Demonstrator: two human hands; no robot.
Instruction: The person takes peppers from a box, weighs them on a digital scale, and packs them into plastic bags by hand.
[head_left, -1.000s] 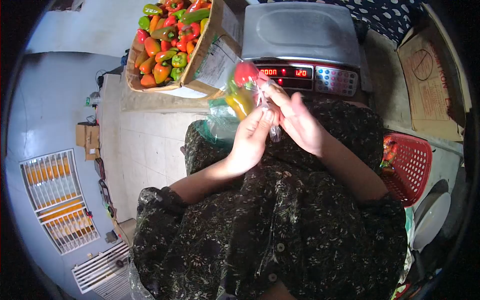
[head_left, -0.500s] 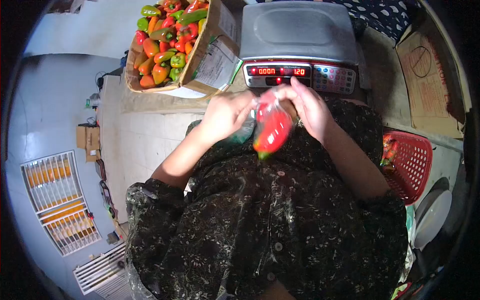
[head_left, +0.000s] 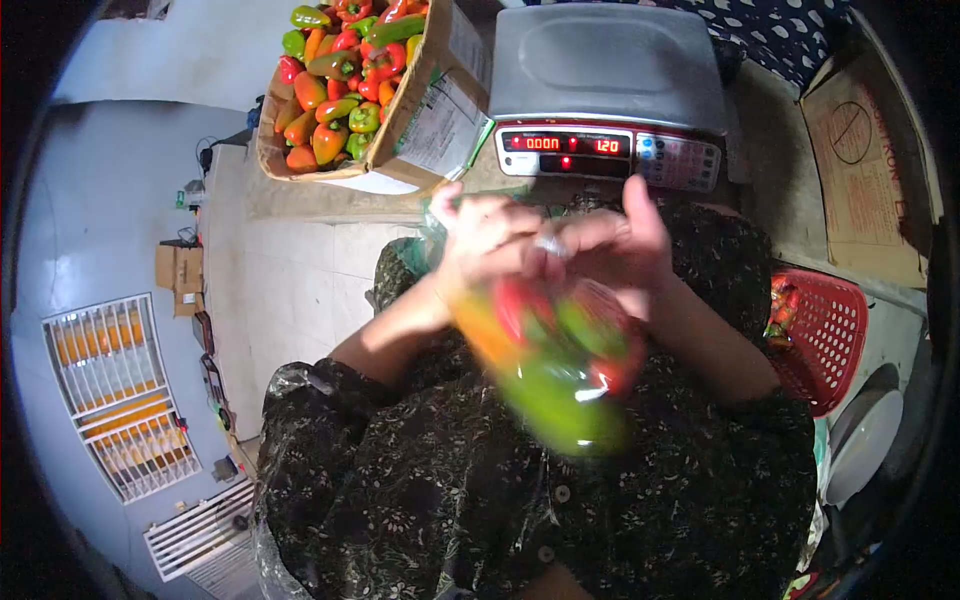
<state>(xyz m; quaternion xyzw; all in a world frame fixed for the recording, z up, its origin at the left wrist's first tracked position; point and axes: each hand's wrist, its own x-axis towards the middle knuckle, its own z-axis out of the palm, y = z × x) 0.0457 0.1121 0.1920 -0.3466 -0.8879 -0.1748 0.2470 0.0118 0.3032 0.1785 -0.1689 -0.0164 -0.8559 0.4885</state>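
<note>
A clear plastic bag of peppers (head_left: 570, 375) hangs in front of my shirt, blurred by motion. Green, red and orange peppers show through the film. My left hand (head_left: 475, 245) is closed on the gathered neck of the bag, with loose greenish film behind its fingers. Over on the other side, my right hand (head_left: 625, 245) has its fingers bent around the neck, while its thumb points up, apart from them. Blur hides exactly how the fingertips meet the film.
A digital scale (head_left: 608, 75) with a lit red display stands behind my hands. To its left is a cardboard box (head_left: 430, 120) full of peppers (head_left: 335, 90). At right are a red plastic basket (head_left: 835, 345) with bagged peppers, a white basin (head_left: 868, 445) and a brown carton (head_left: 865, 170).
The bag has swung down and toward my body and now shows broadside, with more peppers visible. My hands have come closer together at its neck.
</note>
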